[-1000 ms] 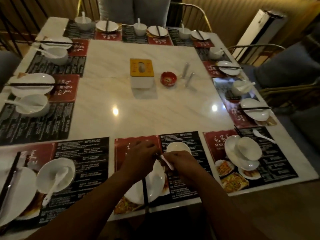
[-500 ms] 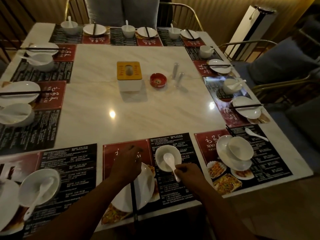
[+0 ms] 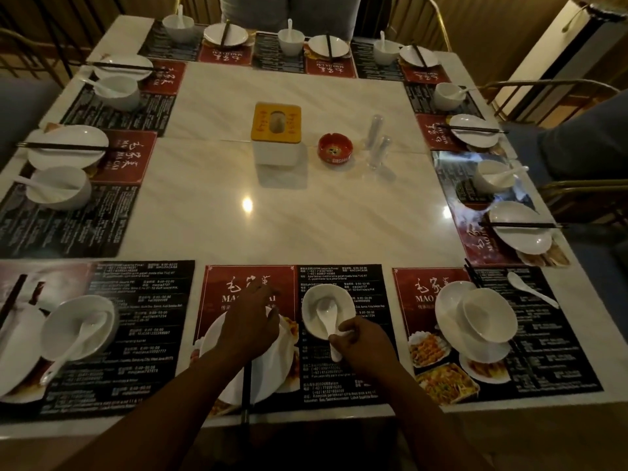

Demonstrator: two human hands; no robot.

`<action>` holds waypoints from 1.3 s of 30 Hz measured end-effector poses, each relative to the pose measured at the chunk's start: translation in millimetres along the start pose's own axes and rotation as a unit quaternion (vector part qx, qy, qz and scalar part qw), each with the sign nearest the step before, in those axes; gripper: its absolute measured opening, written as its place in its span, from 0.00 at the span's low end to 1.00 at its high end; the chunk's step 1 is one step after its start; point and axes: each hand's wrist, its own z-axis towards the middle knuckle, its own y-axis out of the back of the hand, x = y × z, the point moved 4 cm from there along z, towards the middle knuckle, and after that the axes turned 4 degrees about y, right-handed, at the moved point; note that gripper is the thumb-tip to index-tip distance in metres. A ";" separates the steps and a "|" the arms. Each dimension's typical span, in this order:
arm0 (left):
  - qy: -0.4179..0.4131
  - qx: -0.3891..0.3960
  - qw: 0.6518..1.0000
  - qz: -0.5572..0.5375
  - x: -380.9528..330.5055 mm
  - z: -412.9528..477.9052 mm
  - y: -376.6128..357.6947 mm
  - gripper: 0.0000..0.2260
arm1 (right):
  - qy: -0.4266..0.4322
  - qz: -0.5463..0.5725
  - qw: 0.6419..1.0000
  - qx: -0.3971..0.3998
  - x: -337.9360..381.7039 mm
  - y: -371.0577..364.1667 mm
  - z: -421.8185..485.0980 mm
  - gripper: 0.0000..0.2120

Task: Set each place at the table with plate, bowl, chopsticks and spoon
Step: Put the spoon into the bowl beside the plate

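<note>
Twelve places ring the worktop (image 3: 306, 215), by my count; most look finished, each with a bowl holding a spoon and chopsticks laid across a plate.

Head view, near edge, middle place:
- Right hand (image 3: 365, 345): grip closed on the spoon (image 3: 328, 316), thumb and fingers pinching the handle end. The spoon's scoop lies inside the bowl (image 3: 311, 300) with the handle slanting out over the near rim, probably so a diner can lift it easily.
- Left hand (image 3: 249, 326): lies over the plate (image 3: 278, 368), fingers stretched forward rather than curled, so I read its grip as open. It covers the far end of the chopsticks (image 3: 246, 392), which cross the plate and stick out past the worktop's near edge. It seems to be steadying or squaring them.
- The bowl sits just right of the plate, on the dark half of the placemat (image 3: 339, 277).

Same view, place to the right: not set out. The second bowl (image 3: 489, 317) is stacked tilted on its plate (image 3: 445, 307). Its loose spoon (image 3: 531, 288) and dark chopsticks (image 3: 472, 275) lie apart on the mat. Likely next in line.

Materials: crockery is glossy white ceramic, round and shallow. Chopsticks are thin dark rods. Mats are glossy printed sheets in red and black. The worktop is a pale marble pattern, polished enough to mirror the lamps.
</note>
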 end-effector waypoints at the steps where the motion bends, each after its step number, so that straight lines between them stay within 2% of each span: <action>1: 0.009 -0.001 1.000 -0.005 -0.6 -0.5 -1.9 0.12 | 0.010 -0.022 1.000 0.003 -0.6 2.8 2.2 0.10; 5: 0.064 0.016 0.995 -0.068 -5.8 -3.0 -10.6 0.12 | 0.028 -0.054 0.998 0.021 -5.7 21.3 16.1 0.04; 8: 0.100 0.066 0.987 -0.108 -14.2 -6.5 -23.1 0.13 | 0.068 -0.108 0.992 -0.022 -6.1 41.1 29.6 0.02; 10: 0.118 0.096 0.980 -0.130 -20.2 -10.2 -31.4 0.15 | 0.081 -0.099 0.991 -0.035 -6.0 46.4 37.3 0.07; 12: 0.141 0.117 0.971 -0.157 -23.3 -13.8 -39.1 0.18 | 0.074 -0.044 0.996 0.001 -6.9 41.0 42.4 0.13; 14: 0.163 0.117 0.962 -0.184 -24.2 -17.7 -42.3 0.20 | 0.074 0.000 0.997 0.036 -7.2 32.8 43.3 0.14; 24: 0.195 0.122 0.942 -0.245 -26.5 -37.0 -47.3 0.26 | 0.101 -0.035 0.994 0.030 -11.4 28.4 33.5 0.17; 30: 0.202 0.132 0.936 -0.256 -23.4 -46.0 -51.7 0.25 | 0.082 -0.040 0.995 0.028 -16.2 28.2 25.9 0.17; 34: 0.198 0.119 0.940 -0.250 -23.0 -48.8 -46.6 0.27 | 0.031 -0.029 0.999 0.025 -20.8 27.7 19.5 0.11; 37: 0.186 0.077 0.957 -0.211 -16.0 -47.9 -38.3 0.22 | -0.013 0.001 0.996 0.084 -25.6 18.9 9.6 0.15; 39: 0.185 0.047 0.967 -0.166 -7.3 -46.1 -33.1 0.22 | -0.033 0.046 0.991 0.124 -27.3 11.7 0.7 0.17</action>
